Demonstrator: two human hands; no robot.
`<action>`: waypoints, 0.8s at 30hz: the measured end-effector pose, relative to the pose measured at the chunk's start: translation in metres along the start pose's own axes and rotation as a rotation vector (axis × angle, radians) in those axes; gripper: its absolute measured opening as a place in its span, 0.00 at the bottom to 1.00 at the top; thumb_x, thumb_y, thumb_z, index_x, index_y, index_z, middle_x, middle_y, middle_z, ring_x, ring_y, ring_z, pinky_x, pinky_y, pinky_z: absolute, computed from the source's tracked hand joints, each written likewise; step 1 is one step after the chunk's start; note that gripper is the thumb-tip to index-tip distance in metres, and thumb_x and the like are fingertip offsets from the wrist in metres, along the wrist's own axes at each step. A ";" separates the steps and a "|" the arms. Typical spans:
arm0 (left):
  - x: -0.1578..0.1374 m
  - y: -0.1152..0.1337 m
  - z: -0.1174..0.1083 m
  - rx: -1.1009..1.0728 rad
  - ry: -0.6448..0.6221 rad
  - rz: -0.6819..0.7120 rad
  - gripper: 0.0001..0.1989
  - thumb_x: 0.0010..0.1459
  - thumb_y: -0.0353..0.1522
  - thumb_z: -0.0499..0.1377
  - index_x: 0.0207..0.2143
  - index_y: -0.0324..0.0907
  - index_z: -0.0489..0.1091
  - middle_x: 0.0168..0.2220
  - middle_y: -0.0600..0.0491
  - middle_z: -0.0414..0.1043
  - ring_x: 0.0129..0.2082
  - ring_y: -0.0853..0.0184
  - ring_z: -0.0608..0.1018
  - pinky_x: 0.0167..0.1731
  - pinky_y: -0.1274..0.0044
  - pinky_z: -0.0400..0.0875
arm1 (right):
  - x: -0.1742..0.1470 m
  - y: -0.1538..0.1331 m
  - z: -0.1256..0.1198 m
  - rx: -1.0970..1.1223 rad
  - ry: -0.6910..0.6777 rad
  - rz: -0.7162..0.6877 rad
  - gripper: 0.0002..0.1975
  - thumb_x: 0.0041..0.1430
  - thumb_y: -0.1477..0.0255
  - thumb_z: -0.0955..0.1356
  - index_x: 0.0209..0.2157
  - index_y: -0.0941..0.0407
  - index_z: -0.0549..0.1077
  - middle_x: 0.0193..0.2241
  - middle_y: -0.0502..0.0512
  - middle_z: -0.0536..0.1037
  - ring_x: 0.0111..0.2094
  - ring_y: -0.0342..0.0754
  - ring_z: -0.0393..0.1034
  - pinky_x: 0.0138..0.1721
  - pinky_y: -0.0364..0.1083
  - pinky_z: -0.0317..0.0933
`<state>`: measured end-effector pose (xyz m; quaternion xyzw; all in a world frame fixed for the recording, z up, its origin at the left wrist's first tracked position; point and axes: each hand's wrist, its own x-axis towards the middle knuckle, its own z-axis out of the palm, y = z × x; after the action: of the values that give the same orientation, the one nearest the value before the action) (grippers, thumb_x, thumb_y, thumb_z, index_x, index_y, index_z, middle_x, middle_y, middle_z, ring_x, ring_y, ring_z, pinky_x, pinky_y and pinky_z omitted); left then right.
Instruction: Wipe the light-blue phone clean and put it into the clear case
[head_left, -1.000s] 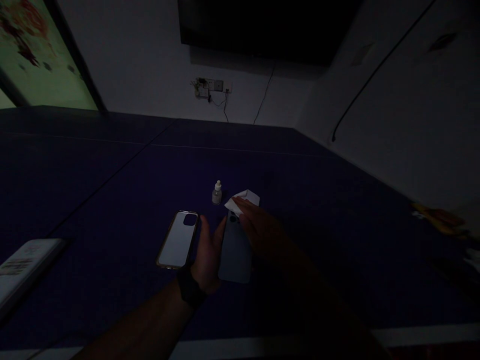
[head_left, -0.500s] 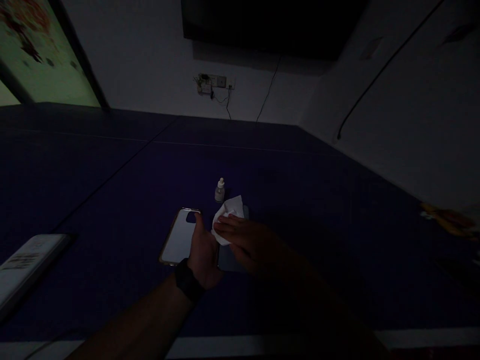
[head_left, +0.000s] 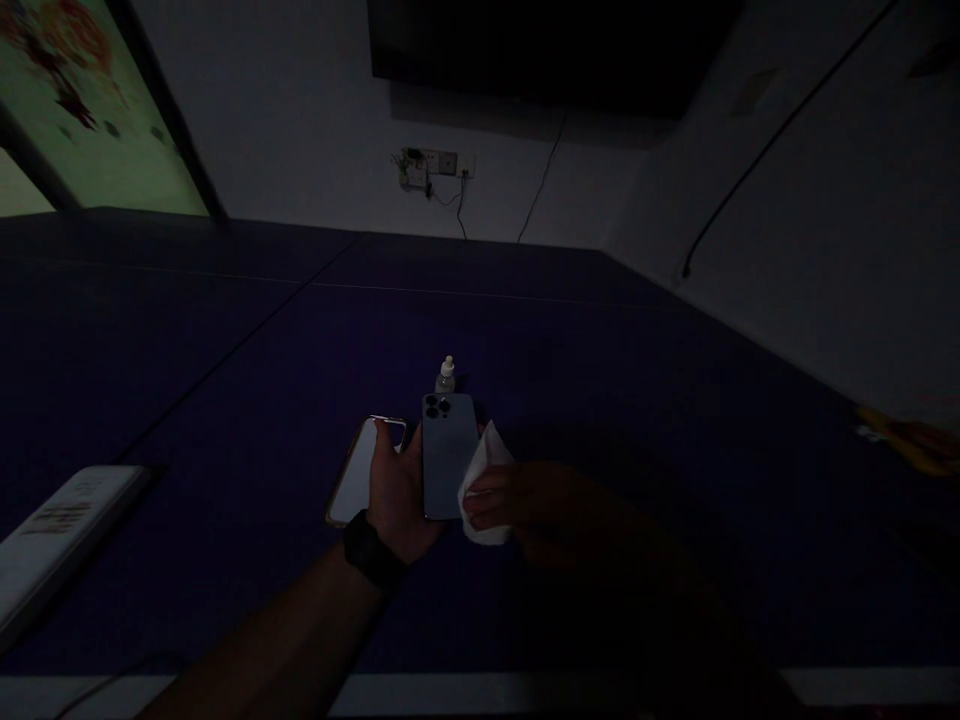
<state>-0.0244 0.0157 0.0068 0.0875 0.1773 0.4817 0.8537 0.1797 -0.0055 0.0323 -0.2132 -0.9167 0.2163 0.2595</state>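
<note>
A blue-grey smartphone lies back side up, its camera lenses at the upper left corner. My left hand, with a dark watch on the wrist, holds it from the left and beneath, thumb raised off it. At the phone's lower right edge, my right hand has its fingers closed on a white tissue. A phone case with a shiny rim lies left of the phone, partly covered by my left hand. Just behind the phone stands a small white-capped dropper bottle, its lower part hidden.
The dark blue tabletop reaches back to the wall. A white box sits at the left. An orange-yellow item is at the right edge. Wall sockets with cables hang below a dark screen.
The phone's back has come into plain view, raised and tilted toward me by my left hand. My right hand has slid the tissue down and right, from the phone's upper part to its lower right edge.
</note>
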 end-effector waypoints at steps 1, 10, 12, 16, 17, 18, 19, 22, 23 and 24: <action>0.000 0.000 0.000 0.009 0.006 0.001 0.42 0.65 0.61 0.38 0.66 0.45 0.65 0.55 0.39 0.75 0.49 0.48 0.80 0.48 0.57 0.74 | -0.004 0.004 -0.002 -0.051 0.011 0.037 0.21 0.62 0.79 0.63 0.54 0.57 0.77 0.54 0.59 0.81 0.58 0.49 0.74 0.60 0.51 0.68; -0.002 -0.012 -0.002 0.038 -0.049 -0.076 0.40 0.64 0.61 0.42 0.66 0.47 0.62 0.55 0.39 0.75 0.47 0.50 0.80 0.45 0.56 0.76 | 0.012 0.031 0.011 -0.318 0.147 0.342 0.27 0.71 0.71 0.57 0.68 0.62 0.63 0.68 0.66 0.66 0.70 0.55 0.57 0.70 0.61 0.54; -0.003 -0.015 -0.002 0.046 -0.056 -0.085 0.40 0.64 0.62 0.42 0.67 0.48 0.62 0.53 0.39 0.76 0.46 0.51 0.81 0.45 0.57 0.76 | 0.016 0.034 0.013 -0.324 0.173 0.341 0.28 0.72 0.70 0.56 0.69 0.63 0.61 0.69 0.67 0.63 0.71 0.56 0.54 0.70 0.63 0.51; -0.003 -0.019 -0.002 0.076 -0.038 -0.084 0.39 0.65 0.61 0.42 0.67 0.49 0.62 0.52 0.40 0.76 0.46 0.51 0.81 0.44 0.57 0.76 | 0.024 0.036 0.013 -0.316 0.150 0.348 0.29 0.71 0.70 0.56 0.69 0.67 0.60 0.69 0.72 0.62 0.71 0.58 0.53 0.71 0.64 0.50; -0.002 -0.019 -0.001 0.083 -0.028 -0.080 0.39 0.65 0.61 0.42 0.67 0.49 0.61 0.52 0.41 0.76 0.46 0.51 0.81 0.45 0.58 0.76 | 0.026 0.036 0.012 -0.320 0.134 0.343 0.29 0.70 0.71 0.57 0.69 0.68 0.60 0.69 0.73 0.62 0.72 0.58 0.53 0.71 0.64 0.50; -0.002 -0.020 -0.001 0.090 -0.020 -0.073 0.39 0.65 0.61 0.43 0.67 0.49 0.61 0.53 0.41 0.76 0.47 0.51 0.81 0.46 0.58 0.76 | 0.028 0.035 0.012 -0.322 0.114 0.329 0.30 0.70 0.71 0.57 0.69 0.68 0.59 0.69 0.73 0.61 0.72 0.58 0.53 0.71 0.64 0.49; -0.001 -0.019 -0.001 0.095 -0.011 -0.066 0.39 0.65 0.60 0.43 0.68 0.48 0.61 0.53 0.41 0.77 0.47 0.51 0.81 0.47 0.58 0.75 | 0.030 0.033 0.012 -0.320 0.092 0.308 0.30 0.69 0.72 0.58 0.69 0.69 0.59 0.69 0.72 0.60 0.72 0.58 0.52 0.71 0.63 0.48; 0.001 -0.016 -0.002 0.089 0.015 -0.049 0.40 0.67 0.59 0.41 0.68 0.45 0.61 0.53 0.40 0.77 0.49 0.51 0.80 0.51 0.60 0.73 | 0.032 0.024 0.013 -0.261 0.003 0.196 0.29 0.67 0.74 0.60 0.67 0.67 0.63 0.69 0.69 0.62 0.72 0.56 0.52 0.71 0.61 0.48; 0.001 -0.015 -0.002 0.080 0.023 -0.048 0.40 0.67 0.59 0.40 0.68 0.44 0.61 0.53 0.40 0.77 0.49 0.52 0.80 0.52 0.61 0.72 | 0.032 0.020 0.013 -0.218 -0.032 0.143 0.27 0.66 0.74 0.60 0.65 0.65 0.66 0.68 0.68 0.65 0.71 0.55 0.54 0.71 0.61 0.49; 0.002 -0.013 -0.003 0.068 0.032 -0.048 0.40 0.68 0.58 0.39 0.68 0.43 0.61 0.53 0.40 0.77 0.49 0.52 0.80 0.52 0.61 0.72 | 0.030 0.016 0.013 -0.165 -0.061 0.089 0.25 0.67 0.74 0.60 0.63 0.63 0.69 0.66 0.66 0.69 0.70 0.54 0.57 0.71 0.60 0.51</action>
<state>-0.0146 0.0105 -0.0005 0.1044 0.2091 0.4562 0.8586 0.1534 0.0188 0.0258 -0.2674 -0.9286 0.1578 0.2030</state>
